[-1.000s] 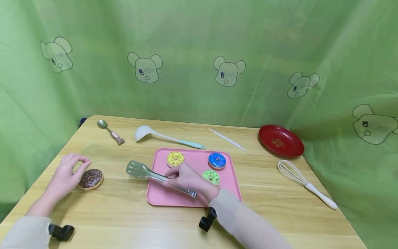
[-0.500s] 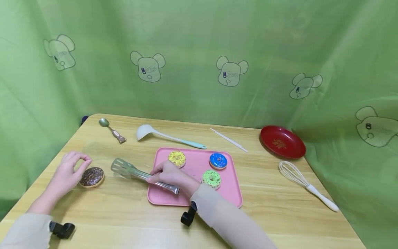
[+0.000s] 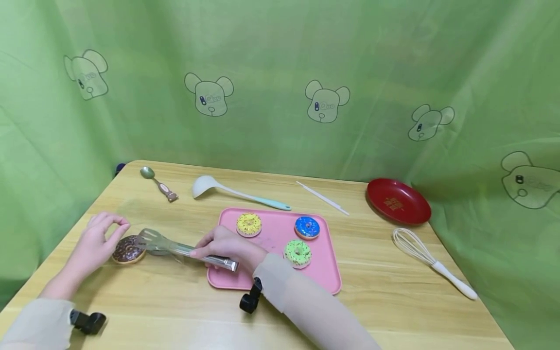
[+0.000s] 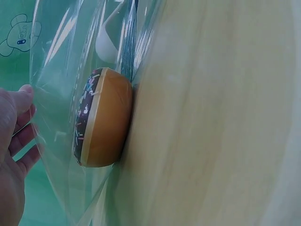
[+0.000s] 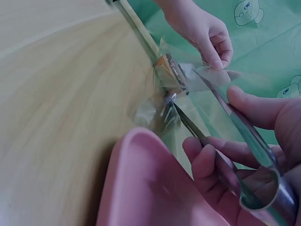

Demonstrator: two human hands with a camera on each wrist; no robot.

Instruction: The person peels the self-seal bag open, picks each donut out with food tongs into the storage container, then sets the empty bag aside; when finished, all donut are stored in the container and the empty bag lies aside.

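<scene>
A chocolate donut (image 3: pixel 128 249) with sprinkles lies on the wooden table at the left, under a clear plastic bag (image 4: pixel 61 70). My left hand (image 3: pixel 114 227) pinches the bag's film between thumb and forefinger just above the donut (image 4: pixel 101 117). My right hand (image 3: pixel 207 249) grips metal tongs (image 3: pixel 175 248) near their hinge end, over the left edge of the pink tray (image 3: pixel 321 262). The tongs' blades are apart, and their tips reach the donut's right side (image 5: pixel 170 73). In the right wrist view one blade (image 5: pixel 225 117) runs above the donut and the other below.
On the tray lie a yellow donut (image 3: pixel 249 224), a blue donut (image 3: pixel 307 227) and a green donut (image 3: pixel 298 253). Behind it are a spoon (image 3: pixel 158 183), a white ladle (image 3: pixel 236 192) and a thin white stick (image 3: pixel 322 198). A red plate (image 3: pixel 398 201) and a whisk (image 3: pixel 430 262) sit at the right.
My right hand has carried the tongs leftward from the tray's edge until their tips reach the chocolate donut. The left hand has kept its pinch in place.
</scene>
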